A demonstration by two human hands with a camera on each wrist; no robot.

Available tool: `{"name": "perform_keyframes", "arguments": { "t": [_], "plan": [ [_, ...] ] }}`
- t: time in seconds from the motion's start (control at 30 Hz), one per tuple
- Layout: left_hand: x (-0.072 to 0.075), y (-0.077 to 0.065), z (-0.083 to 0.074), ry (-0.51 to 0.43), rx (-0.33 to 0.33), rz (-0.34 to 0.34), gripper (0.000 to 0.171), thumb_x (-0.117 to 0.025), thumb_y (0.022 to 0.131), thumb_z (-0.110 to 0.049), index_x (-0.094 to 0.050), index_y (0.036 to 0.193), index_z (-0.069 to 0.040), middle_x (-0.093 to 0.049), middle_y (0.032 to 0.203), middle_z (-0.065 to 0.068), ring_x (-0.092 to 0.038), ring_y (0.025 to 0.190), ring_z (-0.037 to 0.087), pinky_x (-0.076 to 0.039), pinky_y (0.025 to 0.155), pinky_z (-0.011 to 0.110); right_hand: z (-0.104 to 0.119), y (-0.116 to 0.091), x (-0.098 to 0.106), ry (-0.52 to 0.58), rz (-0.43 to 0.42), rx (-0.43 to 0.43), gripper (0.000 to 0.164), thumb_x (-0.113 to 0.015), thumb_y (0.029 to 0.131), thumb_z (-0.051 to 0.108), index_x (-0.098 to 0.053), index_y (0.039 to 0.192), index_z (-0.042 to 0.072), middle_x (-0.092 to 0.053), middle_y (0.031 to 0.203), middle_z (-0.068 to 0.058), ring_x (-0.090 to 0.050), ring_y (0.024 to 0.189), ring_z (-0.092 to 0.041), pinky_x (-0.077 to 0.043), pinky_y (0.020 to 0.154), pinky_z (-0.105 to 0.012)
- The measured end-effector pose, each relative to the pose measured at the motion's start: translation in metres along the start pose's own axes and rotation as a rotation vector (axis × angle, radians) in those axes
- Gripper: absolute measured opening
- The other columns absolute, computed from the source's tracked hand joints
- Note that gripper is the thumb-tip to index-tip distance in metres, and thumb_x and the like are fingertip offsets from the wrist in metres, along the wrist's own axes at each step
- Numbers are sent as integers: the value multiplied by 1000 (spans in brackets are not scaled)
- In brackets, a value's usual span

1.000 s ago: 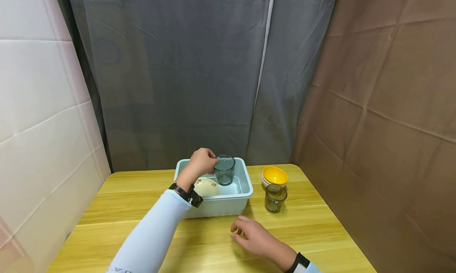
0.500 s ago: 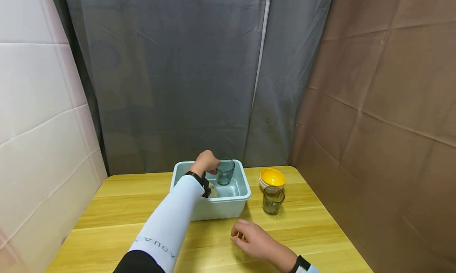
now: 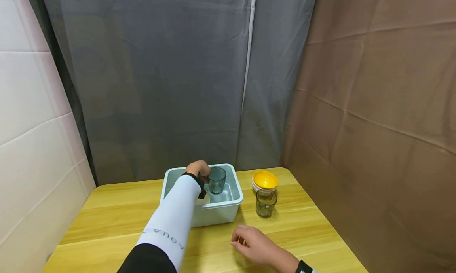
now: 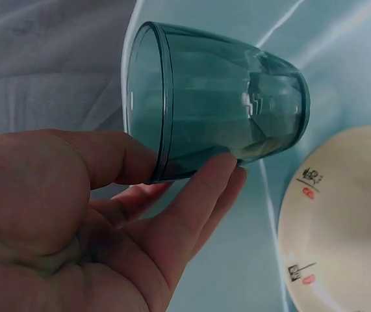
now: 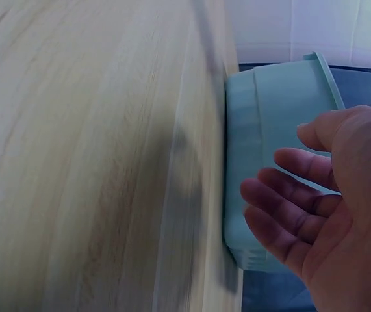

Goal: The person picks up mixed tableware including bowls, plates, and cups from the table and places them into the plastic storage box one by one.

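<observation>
The left hand [image 4: 75, 214] grasps a blue-green clear tumbler [image 4: 230, 97] at its mouth, thumb at the rim and fingers along the outer side; whether the thumb tip sits inside the glass, I cannot tell. The tumbler is in the pale blue tub [image 3: 221, 215], toward its far right corner, about upright; contact with the floor is unclear. The tub rests at the far edge of the table [image 3: 117, 209]. A cream dish [image 4: 347, 221] with printed marks lies in it, nearer the near edge, close to the tumbler but apart.

The right hand [image 3: 253, 243] is loosely curled and holds nothing, in front of the tub's near right corner. Toward the table's far right corner stands a smoky tumbler [image 3: 265, 205], with yellow-topped stacked bowls [image 3: 265, 179] just behind.

For good handling, a firm pinch on one side of smooth glass seems wise, with the tumbler vertical and clear of both dish and tub wall. The idle hand could steady the tub.
</observation>
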State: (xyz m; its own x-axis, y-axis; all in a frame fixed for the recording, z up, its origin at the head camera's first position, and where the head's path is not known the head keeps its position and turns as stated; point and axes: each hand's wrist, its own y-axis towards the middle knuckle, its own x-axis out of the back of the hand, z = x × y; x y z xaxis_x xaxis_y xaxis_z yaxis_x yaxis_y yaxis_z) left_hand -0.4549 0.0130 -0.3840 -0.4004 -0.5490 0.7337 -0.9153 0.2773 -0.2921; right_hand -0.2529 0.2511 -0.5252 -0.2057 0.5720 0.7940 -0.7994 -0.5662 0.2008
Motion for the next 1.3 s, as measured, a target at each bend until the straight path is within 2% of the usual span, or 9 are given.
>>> {"name": "perform_keyframes", "arguments": {
  "t": [0.13,0.33,0.5,0.67,0.73,0.87,1.03,1.2,1.3],
  "plan": [
    [0,6,5,3,39,43,36,-51,108,-17,-78,98,3,-75,80,7,-63,70,19,-49,68,29,2,-1,0,36,2,-21,8,-70,111,22,-72,104,23,-63,101,18,-61,89,3,-58,78,-23],
    [0,14,9,-18,39,151,40,-47,106,-16,-78,95,7,-71,76,6,-59,67,17,-49,69,27,6,-3,3,66,-3,-18,7,-70,111,21,-72,104,21,-64,101,16,-61,88,3,-57,75,-24],
    [1,16,11,23,43,219,42,-44,107,-16,-75,85,2,-68,77,6,-58,69,16,-49,70,27,8,-4,3,75,-7,-23,7,-71,111,21,-72,104,21,-65,101,15,-61,88,3,-57,75,-25],
    [0,21,16,-16,111,167,37,-48,107,-11,-67,76,-2,-62,83,10,-55,66,17,-48,64,28,7,-3,2,95,3,-44,7,-69,112,22,-72,106,20,-66,103,16,-61,88,3,-57,76,-24],
    [-1,25,19,20,116,173,38,-48,106,-9,-61,71,-5,-56,80,7,-49,65,17,-45,63,27,5,-3,2,93,1,-40,8,-69,112,22,-73,106,19,-66,103,17,-62,88,3,-57,76,-24],
    [-4,26,21,169,62,157,37,-50,100,-5,-52,63,-9,-51,77,6,-43,67,19,-40,61,29,4,-3,1,114,0,-33,11,-68,112,21,-74,107,14,-66,102,16,-62,87,3,-57,76,-24],
    [-10,25,24,228,35,106,34,-54,99,-2,-56,66,-7,-60,88,11,-50,77,24,-43,68,33,4,-5,0,122,-1,-24,10,-68,113,22,-74,106,17,-66,102,17,-62,87,3,-57,75,-24],
    [-13,32,30,241,24,134,35,-52,101,-4,-56,66,-7,-58,86,10,-50,75,23,-42,65,31,5,-6,-1,138,4,-46,10,-68,113,22,-74,106,17,-66,100,18,-62,85,3,-57,75,-24],
    [-10,28,32,205,39,142,35,-54,102,-5,-60,67,-6,-59,87,10,-51,77,23,-43,65,31,5,-3,-2,136,9,-40,11,-68,113,22,-74,107,14,-66,99,17,-61,84,3,-57,74,-24]
  ]
}}
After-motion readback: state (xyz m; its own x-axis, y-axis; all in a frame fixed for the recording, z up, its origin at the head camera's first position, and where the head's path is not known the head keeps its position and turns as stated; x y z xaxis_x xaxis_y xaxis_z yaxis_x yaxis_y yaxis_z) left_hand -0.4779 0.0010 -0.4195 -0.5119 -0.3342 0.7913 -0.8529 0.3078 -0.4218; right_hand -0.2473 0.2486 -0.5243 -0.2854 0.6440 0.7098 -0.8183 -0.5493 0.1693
